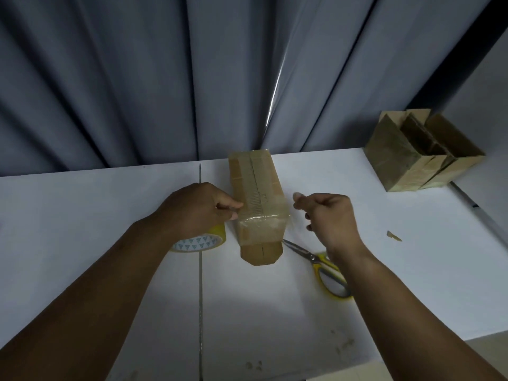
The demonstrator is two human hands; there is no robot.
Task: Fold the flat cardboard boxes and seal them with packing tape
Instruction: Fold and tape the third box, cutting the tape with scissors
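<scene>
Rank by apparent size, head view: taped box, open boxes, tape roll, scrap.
1. open boxes, though farther away.
2. taped box, a close second.
3. tape roll, partly hidden.
4. scrap.

box [257,188]: you see plain tan cardboard, glossy under clear tape [261,222].
tape roll [202,242], left of the box: yellow rim; white face printed with blue-green triangles.
scissors [327,270], right of the box: yellow handles lined grey, silver blades.
table [82,215], under the box: white.
curtain [137,78], behind the box: grey-blue.
open boxes [420,155], far right of the box: olive-brown.
</scene>
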